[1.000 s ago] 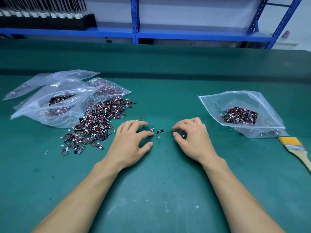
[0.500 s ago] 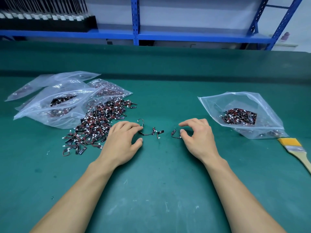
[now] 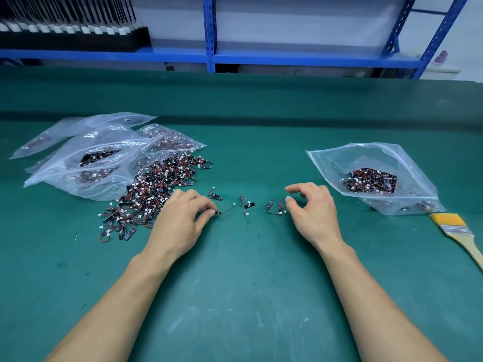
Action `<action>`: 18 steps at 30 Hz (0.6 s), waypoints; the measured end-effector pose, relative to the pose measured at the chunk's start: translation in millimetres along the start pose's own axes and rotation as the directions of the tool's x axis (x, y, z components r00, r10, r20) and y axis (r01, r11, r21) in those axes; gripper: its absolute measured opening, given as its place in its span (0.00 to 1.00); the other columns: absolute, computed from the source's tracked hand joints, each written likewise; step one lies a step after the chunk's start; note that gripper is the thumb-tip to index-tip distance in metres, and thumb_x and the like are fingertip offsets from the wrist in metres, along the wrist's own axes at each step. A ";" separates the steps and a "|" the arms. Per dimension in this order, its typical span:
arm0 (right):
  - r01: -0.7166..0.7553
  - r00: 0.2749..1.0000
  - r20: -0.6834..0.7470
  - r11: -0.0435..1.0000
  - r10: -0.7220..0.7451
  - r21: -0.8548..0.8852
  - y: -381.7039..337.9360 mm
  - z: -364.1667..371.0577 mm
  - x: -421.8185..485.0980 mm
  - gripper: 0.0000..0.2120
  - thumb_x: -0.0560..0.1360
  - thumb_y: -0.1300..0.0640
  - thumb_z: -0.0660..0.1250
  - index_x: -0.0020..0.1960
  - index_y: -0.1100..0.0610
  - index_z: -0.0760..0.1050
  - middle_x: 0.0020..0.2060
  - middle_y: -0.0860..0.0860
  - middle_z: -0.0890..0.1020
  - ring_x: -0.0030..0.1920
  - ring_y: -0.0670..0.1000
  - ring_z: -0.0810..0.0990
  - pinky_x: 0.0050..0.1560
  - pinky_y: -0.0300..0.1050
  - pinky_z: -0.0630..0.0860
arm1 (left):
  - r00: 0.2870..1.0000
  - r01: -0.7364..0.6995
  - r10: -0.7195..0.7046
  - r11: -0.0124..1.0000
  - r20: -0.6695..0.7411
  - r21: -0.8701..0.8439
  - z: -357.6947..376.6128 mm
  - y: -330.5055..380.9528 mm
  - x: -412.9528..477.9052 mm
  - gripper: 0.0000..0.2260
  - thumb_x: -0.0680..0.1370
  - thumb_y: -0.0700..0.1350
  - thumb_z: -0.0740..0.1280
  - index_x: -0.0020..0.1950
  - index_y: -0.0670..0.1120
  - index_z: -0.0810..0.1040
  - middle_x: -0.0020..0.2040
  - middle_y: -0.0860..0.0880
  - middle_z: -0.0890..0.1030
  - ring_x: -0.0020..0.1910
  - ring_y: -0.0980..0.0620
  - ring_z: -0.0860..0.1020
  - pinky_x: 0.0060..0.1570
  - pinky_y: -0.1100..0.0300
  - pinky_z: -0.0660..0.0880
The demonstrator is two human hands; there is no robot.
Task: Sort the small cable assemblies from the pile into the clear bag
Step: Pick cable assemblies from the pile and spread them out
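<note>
We see tangling as the main risk. The wired leads in the pile [image 3: 156, 194], well to the left of the clear bag [image 3: 407, 163], hook over one another. A lift from there could drag neighbours along and scatter them over the green mat [image 3: 248, 283]. The loose assemblies [image 3: 247, 205] lying left of the clear bag, nearer to it than the pile is, are tiny. A careless wrist could flick them away, and a weak pinch could drop one short of the bag. The bag's film lies slack, so we judge its mouth may need holding apart.

Our left hand [image 3: 180, 220], the one farther from the clear bag, pinches the dark end of one cable assembly [image 3: 224, 210] between thumb and forefinger. The wire trails on the mat toward the bag. Our right hand [image 3: 313, 212], just left of the clear bag, is curved, with thumb and forefinger apart, and grips nothing. Its thumb tip sits at a small cluster [image 3: 274, 208]; we cannot tell whether it touches the cluster or is just beside it.
</note>
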State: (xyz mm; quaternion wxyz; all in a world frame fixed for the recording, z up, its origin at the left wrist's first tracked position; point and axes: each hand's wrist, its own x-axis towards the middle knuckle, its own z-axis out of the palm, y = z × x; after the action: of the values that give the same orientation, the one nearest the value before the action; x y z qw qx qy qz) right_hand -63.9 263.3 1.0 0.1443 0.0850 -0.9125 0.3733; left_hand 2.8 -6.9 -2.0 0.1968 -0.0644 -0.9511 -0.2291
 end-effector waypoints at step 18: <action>-0.046 0.999 -0.023 0.992 0.049 0.119 2.0 2.2 -0.8 0.06 0.78 0.55 0.67 0.52 0.49 0.82 0.46 0.39 0.81 0.53 0.48 0.74 0.49 0.41 0.68 | 0.992 -0.024 0.043 0.988 0.122 -0.153 -16.0 7.1 -32.7 0.05 0.72 0.51 0.77 0.44 0.56 0.82 0.34 0.64 0.80 0.39 0.61 0.73 0.39 0.68 0.67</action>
State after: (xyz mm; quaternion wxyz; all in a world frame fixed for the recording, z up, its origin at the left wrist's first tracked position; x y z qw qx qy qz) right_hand -64.1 263.2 -2.1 0.1419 0.0667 -0.8885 0.4313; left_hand 39.7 -9.1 0.8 0.1352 -0.1096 -0.9403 -0.2925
